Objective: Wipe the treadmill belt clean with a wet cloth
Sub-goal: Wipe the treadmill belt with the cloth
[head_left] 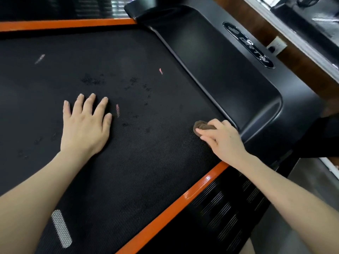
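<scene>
The black textured treadmill belt fills most of the view, with darker wet-looking spots near its middle. My left hand lies flat on the belt, fingers straight and spread. My right hand grips a small bunched brown cloth and holds it against the belt close to the motor cover's edge. Most of the cloth is hidden under my fingers.
The black motor cover with an oval logo rises at the belt's right end. Orange side rails border the belt, with a ribbed black foot strip outside the near one. A wooden ledge and grey floor lie beyond.
</scene>
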The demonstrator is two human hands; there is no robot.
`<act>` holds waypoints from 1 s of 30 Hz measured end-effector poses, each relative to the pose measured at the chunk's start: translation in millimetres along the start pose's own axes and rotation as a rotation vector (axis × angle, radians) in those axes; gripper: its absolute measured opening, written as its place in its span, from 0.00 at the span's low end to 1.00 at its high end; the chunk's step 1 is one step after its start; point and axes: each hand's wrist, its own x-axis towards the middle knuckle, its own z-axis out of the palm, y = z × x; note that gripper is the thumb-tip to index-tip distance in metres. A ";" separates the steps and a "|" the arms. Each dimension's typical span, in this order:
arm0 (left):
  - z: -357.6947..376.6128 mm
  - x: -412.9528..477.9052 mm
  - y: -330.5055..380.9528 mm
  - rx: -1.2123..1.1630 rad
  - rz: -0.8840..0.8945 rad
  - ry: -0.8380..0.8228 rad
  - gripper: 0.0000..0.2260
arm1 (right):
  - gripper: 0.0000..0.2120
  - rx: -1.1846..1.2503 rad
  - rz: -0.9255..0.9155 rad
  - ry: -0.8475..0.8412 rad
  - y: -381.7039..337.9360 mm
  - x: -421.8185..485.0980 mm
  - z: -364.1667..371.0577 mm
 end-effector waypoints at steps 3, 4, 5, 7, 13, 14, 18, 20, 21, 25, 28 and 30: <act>0.1 0.8 2.4 0.003 -0.003 -0.007 0.24 | 0.13 0.012 -0.013 0.017 -18.2 -20.9 2.6; 0.2 0.7 2.4 0.004 -0.008 -0.006 0.24 | 0.15 0.035 -0.084 -0.013 -24.8 -30.1 2.2; -0.1 1.0 1.6 0.004 -0.011 -0.002 0.24 | 0.16 0.052 -0.132 -0.052 -27.8 -34.7 0.3; -1.2 0.2 1.4 -0.001 -0.004 -0.008 0.26 | 0.17 0.064 -0.136 -0.059 -24.4 -29.8 -5.8; -1.9 0.1 2.5 0.001 -0.007 0.001 0.27 | 0.20 0.105 0.075 0.201 -18.2 -1.0 -1.2; -1.6 0.0 2.6 0.005 -0.004 0.000 0.27 | 0.22 -0.006 0.036 0.162 -21.7 2.1 4.9; -2.2 -0.4 1.7 0.011 -0.010 0.003 0.27 | 0.20 -0.136 -0.117 0.128 -11.3 17.1 19.1; -1.7 -0.3 0.9 0.014 -0.008 0.002 0.27 | 0.17 -0.162 -0.101 0.152 7.2 36.8 20.3; -1.4 -0.2 1.0 0.018 -0.009 -0.001 0.27 | 0.16 -0.192 -0.013 0.165 14.8 50.5 20.7; -0.9 0.6 3.1 0.037 -0.017 0.000 0.26 | 0.16 -0.196 0.414 0.125 -0.9 83.2 21.5; -1.1 0.8 3.5 0.033 -0.020 0.004 0.26 | 0.16 -0.127 0.130 0.158 -45.0 49.0 18.4; -0.3 -0.1 2.6 0.031 -0.019 0.009 0.26 | 0.18 -0.042 -0.153 0.103 -60.0 18.6 14.5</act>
